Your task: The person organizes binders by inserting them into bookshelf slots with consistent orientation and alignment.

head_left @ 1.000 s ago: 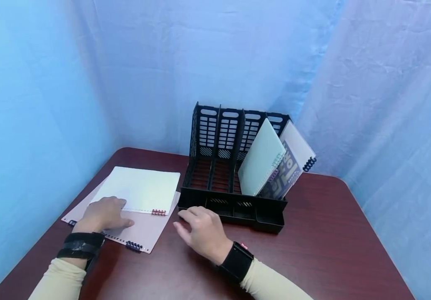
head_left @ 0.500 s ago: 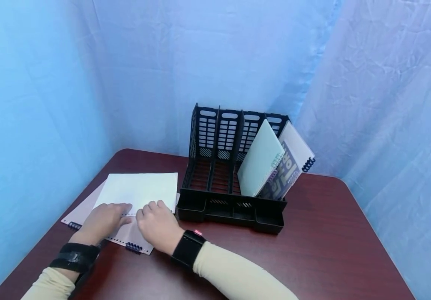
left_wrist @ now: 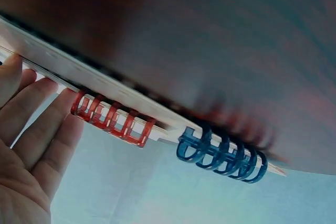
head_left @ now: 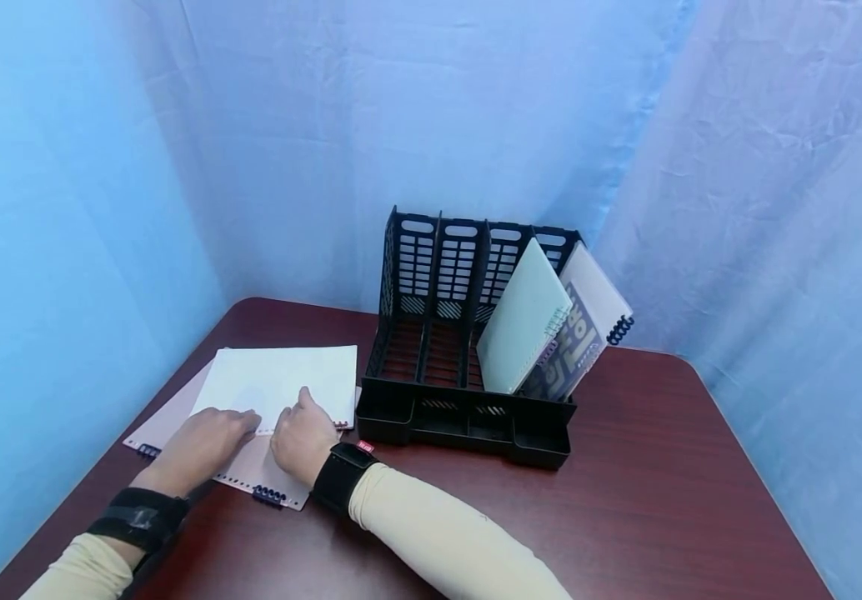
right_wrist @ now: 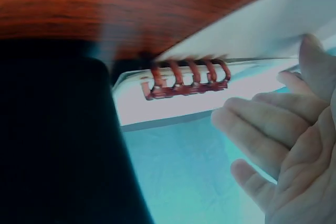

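A white loose-leaf notebook (head_left: 288, 371) with red binding rings (left_wrist: 113, 118) lies on top of a pinkish notebook (head_left: 269, 467) with dark blue rings (left_wrist: 223, 155), at the table's left. My left hand (head_left: 206, 446) pinches the near edge of the white notebook between thumb and fingers. Just to its right, my right hand (head_left: 303, 437) holds the same edge with thumb and index finger, its other fingers loosely extended in the right wrist view. Another set of red rings (right_wrist: 189, 80) shows near the notebook's right corner. Parts of the spine are hidden by the hands.
A black file organizer (head_left: 468, 408) with upright slots and front trays stands right of the notebooks. Its right slots hold a pale green notebook (head_left: 524, 321) and further notebooks, including one with a dark printed cover (head_left: 566, 354). Blue curtains (head_left: 431, 108) hang behind the table (head_left: 671, 467).
My right hand has moved left from beside the organizer to the white notebook's near edge. The notebook has shifted slightly nearer. My left thumb and fingers have closed together on that edge.
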The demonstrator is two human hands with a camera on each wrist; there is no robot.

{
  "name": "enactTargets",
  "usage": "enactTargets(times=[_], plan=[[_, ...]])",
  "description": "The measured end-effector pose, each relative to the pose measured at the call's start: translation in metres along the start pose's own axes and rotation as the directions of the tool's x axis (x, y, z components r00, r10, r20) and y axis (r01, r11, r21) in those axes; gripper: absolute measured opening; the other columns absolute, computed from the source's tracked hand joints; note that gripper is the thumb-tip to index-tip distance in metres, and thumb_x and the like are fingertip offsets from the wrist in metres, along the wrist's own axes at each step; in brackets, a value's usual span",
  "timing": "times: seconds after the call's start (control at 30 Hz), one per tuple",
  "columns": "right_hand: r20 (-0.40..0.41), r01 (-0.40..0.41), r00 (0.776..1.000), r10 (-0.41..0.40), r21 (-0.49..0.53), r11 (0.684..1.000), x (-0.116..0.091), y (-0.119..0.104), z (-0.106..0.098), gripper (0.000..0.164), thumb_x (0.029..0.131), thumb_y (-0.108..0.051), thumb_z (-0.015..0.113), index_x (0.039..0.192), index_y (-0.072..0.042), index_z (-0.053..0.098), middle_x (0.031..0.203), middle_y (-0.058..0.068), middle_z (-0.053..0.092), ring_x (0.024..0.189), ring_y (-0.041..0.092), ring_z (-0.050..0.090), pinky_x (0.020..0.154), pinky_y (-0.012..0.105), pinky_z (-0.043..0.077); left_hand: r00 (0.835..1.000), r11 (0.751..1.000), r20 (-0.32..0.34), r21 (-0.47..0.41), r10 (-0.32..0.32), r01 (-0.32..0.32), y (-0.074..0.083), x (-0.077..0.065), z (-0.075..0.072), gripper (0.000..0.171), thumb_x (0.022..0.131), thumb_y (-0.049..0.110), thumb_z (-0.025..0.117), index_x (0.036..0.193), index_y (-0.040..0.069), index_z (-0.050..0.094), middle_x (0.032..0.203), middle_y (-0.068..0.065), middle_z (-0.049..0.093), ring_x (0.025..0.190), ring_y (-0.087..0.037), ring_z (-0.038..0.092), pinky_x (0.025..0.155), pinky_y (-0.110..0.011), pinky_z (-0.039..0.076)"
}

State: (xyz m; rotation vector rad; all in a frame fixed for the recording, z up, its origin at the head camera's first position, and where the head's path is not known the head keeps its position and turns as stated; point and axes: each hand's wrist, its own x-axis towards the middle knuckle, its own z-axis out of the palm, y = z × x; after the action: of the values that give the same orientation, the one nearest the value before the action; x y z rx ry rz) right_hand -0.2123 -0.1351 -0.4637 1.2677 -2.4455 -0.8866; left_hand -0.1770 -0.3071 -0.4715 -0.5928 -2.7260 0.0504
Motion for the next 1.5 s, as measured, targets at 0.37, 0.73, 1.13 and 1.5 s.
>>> enactTargets(times=[0.37,0.73,1.13,1.5], plan=[[-0.053,0.06,0.997,-0.058,0.053,0.997,0.005,0.0,0.012,0.027,0.105,-0.034,0.049,0.106,-0.04,0.075,0.099,-0.018,0.074,0.092,0.003,0.067,0.112,0.042,0.033,0.999,0.999,0.019,-0.04,-0.036,0.037,0.002,0.002,0.0,0.009,0.085,0.013,0.083,0.089,0.012,0.075,0.071,-0.002,0.072,0.066,-0.022,0.069,0.062,-0.041,0.055],[-0.082,0.064,0.995,-0.056,0.096,0.993,0.009,0.006,0.019,0.024,0.104,-0.032,0.053,0.104,-0.04,0.076,0.093,-0.018,0.075,0.086,0.006,0.07,0.11,0.043,0.037,0.984,0.979,0.066,0.111,0.166,-0.173,0.009,0.003,-0.004,0.044,0.067,-0.006,0.089,0.107,0.0,0.072,0.08,-0.008,0.072,0.066,-0.021,0.069,0.066,-0.038,0.058],[-0.103,0.044,0.994,-0.028,0.157,0.987,0.009,0.0,0.025,0.023,0.103,-0.031,0.055,0.099,-0.037,0.077,0.091,-0.013,0.073,0.077,0.007,0.063,0.077,0.032,0.048,0.972,0.951,0.033,0.201,0.234,-0.235,0.013,0.002,0.001,0.028,0.071,0.0,0.088,0.091,0.003,0.068,0.07,-0.007,0.064,0.064,-0.021,0.064,0.061,-0.036,0.053],[-0.313,-0.026,0.946,0.087,0.195,0.981,0.005,0.007,0.033,0.02,0.098,-0.02,0.062,0.082,-0.027,0.073,0.077,-0.014,0.066,0.064,0.005,0.063,0.06,0.027,0.047,0.995,0.961,-0.078,0.271,0.069,-0.045,0.01,0.009,0.005,0.023,0.076,-0.004,0.083,0.096,0.001,0.072,0.085,-0.012,0.066,0.081,-0.03,0.062,0.07,-0.045,0.054]])
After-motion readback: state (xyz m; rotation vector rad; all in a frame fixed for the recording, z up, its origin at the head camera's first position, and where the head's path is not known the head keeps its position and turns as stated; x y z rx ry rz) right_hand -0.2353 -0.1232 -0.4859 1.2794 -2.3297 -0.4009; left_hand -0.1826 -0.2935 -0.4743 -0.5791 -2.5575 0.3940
